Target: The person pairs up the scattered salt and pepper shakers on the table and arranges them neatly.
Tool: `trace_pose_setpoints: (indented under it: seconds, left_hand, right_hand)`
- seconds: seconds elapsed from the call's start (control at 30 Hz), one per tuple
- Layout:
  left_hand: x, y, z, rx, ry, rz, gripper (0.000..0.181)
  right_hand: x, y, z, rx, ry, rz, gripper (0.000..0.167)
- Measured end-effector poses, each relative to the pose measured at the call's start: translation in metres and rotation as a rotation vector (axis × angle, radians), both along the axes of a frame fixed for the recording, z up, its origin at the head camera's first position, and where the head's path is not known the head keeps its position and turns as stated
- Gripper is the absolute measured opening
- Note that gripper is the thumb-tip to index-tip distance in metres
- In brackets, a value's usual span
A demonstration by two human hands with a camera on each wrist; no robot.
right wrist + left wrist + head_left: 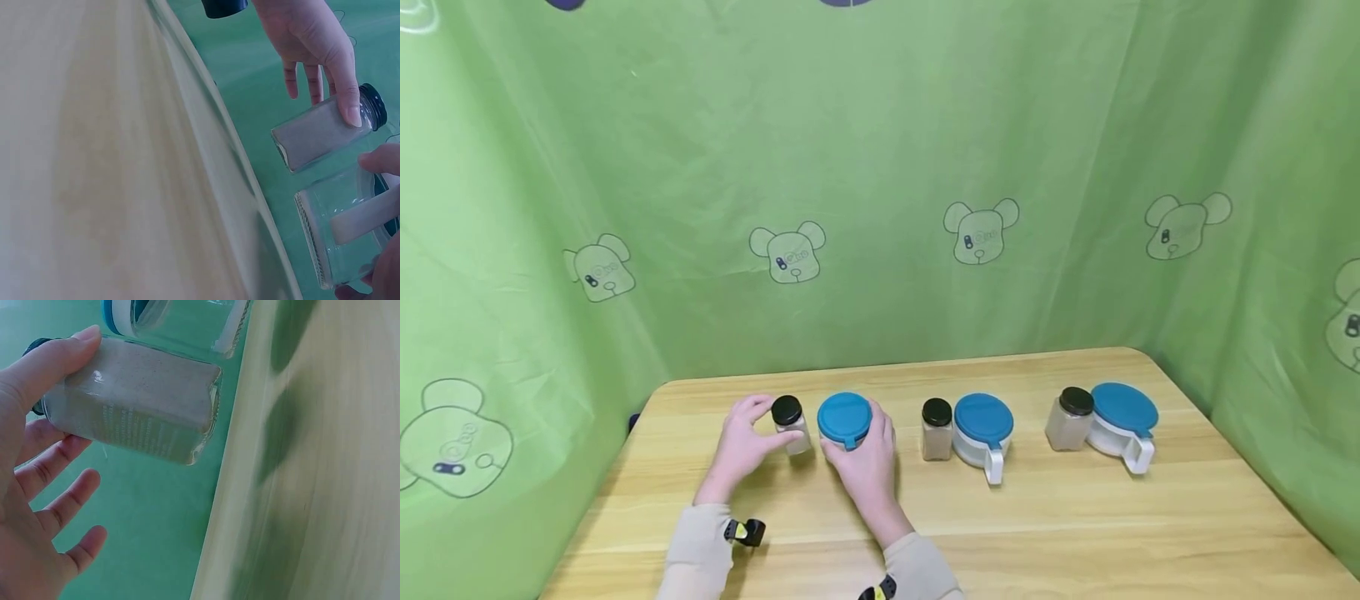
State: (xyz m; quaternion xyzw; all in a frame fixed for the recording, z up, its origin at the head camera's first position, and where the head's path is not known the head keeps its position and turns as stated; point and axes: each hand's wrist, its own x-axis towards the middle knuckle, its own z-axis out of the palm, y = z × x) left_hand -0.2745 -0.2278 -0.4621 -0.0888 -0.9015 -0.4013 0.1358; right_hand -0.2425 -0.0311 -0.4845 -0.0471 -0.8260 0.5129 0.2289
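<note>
My left hand (743, 443) pinches a small clear jar with a black lid (787, 410) between thumb and forefinger. Pale powder fills part of this jar (137, 394), and its other fingers are spread apart in the left wrist view. To the right, my right hand (868, 468) grips a wider clear seasoning pot with a blue lid (844, 418) round its sides. A white handle (365, 215) sticks out from that pot in the right wrist view. Both containers hang side by side above the table, their shadows lying below; the pot's contents are hard to make out.
Further right on the wooden table (1037, 533) stand another black-lidded jar (936, 433) and blue-lidded pot (983, 421). A similar jar (1070, 421) and pot (1123, 412) stand at the far right. A green curtain (880, 150) surrounds the table's back and sides.
</note>
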Motion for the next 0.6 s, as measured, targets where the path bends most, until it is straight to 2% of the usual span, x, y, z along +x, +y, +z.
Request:
trace_pose_setpoints:
  seconds: [0.33, 0.6]
  left_hand:
    - [0.0001, 0.0032, 0.0007, -0.018, -0.037, -0.021, 0.077]
    - [0.0003, 0.0059, -0.0037, -0.047, -0.041, -0.053, 0.075]
  right_hand:
    - [0.0, 0.0015, -0.0042, -0.003, -0.048, -0.004, 0.091]
    - [0.0005, 0.0051, -0.0063, -0.008, -0.077, 0.005, 0.092]
